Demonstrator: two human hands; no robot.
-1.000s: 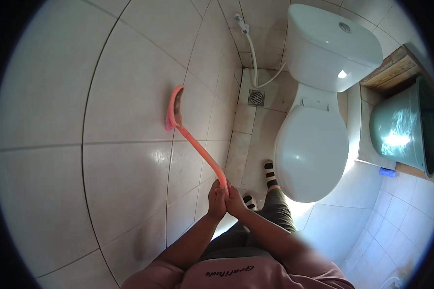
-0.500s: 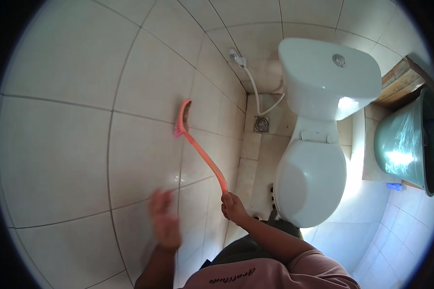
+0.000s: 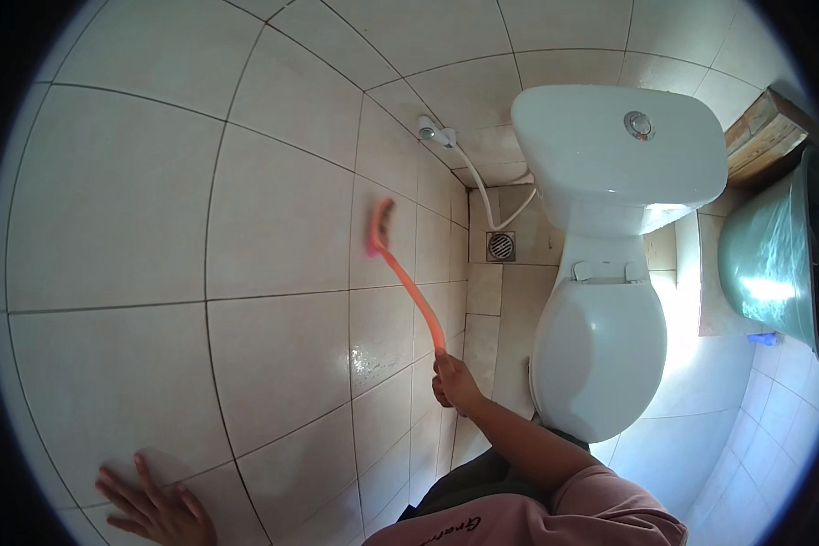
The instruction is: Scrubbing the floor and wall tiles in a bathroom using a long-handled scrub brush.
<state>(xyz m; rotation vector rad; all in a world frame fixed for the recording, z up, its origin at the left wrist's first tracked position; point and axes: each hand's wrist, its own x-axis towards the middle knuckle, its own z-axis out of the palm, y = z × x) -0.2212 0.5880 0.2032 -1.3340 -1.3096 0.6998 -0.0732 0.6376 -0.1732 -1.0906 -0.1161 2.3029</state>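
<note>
A long orange scrub brush (image 3: 416,293) slants up and left from my right hand (image 3: 455,382), whose fingers wrap round the end of its handle. Its head, slightly blurred, is at the tiled wall (image 3: 282,227), with pink bristles on the side toward the tiles. Whether the bristles press on the wall I cannot tell for sure. Far to the lower left, my left hand (image 3: 159,505) lies against the wall tiles with its fingers spread and nothing in it. A wet patch (image 3: 369,362) glistens on the wall left of my right hand.
A white toilet (image 3: 601,355) with its lid down stands right of my right arm. Behind it are a hand sprayer (image 3: 437,133) with a white hose and a floor drain (image 3: 500,246). At the right stand a green tub (image 3: 764,264) and a wooden piece (image 3: 764,136).
My left hand has moved down and left onto the wall and spread its fingers. The brush and my right hand have shifted slightly right in the picture, as the view has moved too.
</note>
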